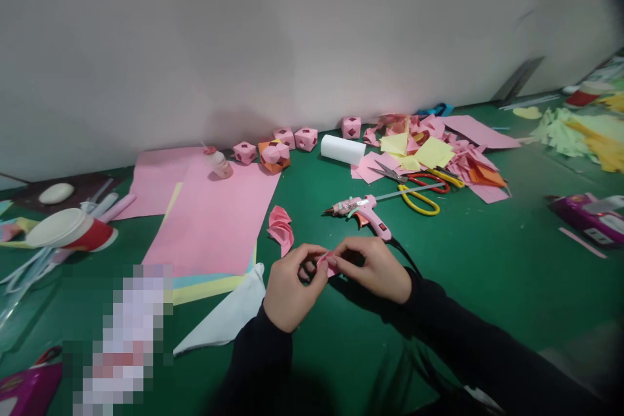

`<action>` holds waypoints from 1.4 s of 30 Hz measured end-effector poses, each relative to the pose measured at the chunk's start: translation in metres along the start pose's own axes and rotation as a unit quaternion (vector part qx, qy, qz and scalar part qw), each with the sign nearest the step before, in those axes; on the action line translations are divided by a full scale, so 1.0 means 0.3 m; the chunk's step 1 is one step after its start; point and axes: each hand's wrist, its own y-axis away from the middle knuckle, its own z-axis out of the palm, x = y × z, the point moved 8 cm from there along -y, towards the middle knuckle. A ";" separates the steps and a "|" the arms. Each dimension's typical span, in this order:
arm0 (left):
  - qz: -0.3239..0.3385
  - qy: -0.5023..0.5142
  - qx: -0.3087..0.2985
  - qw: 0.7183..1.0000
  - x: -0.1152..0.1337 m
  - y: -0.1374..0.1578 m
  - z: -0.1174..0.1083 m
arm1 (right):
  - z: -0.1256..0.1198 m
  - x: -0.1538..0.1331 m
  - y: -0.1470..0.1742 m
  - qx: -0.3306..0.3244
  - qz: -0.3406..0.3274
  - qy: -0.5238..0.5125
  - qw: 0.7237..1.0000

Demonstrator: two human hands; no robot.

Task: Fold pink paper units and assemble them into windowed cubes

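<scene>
A small folded piece of pink paper [330, 264] is pinched between my two hands, over the green table. My left hand [295, 286] grips its left side with thumb and fingers. From the right, my right hand [375, 268] pinches the other side with its fingertips. Fingers partly cover the paper. Just beyond my left hand lies a small stack of folded pink pieces [281, 229]. A pink hot glue gun [363, 209] rests past my right hand, its nozzle to the left and a glue stick in its back.
Pink paper sheets [219, 218] and a white cloth [224, 315] lie left. Folded pink paper balls [306, 139] line the wall beside a white roll [342, 149]. Scissors [419, 200] and paper scraps [433, 143] lie back right. A paper cup [92, 231] lies tipped at far left.
</scene>
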 end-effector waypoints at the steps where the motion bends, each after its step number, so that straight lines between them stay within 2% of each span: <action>1: 0.004 0.002 0.000 1.000 0.004 0.000 0.000 | -0.002 -0.004 0.001 0.004 -0.004 0.000 1.000; 8: 0.029 0.008 -0.005 1.000 0.021 0.002 -0.001 | -0.019 -0.024 0.011 0.035 -0.027 0.004 0.999; 18: 0.021 0.023 -0.007 0.999 0.019 0.003 -0.001 | -0.033 -0.031 0.013 0.048 -0.019 -0.006 0.999; 27: 0.016 0.029 -0.020 0.999 0.007 0.004 0.010 | -0.035 -0.037 0.012 0.051 -0.040 0.004 0.998; 42: 0.021 0.036 -0.013 0.999 0.016 0.004 0.006 | -0.039 -0.037 0.012 0.055 -0.035 -0.017 0.998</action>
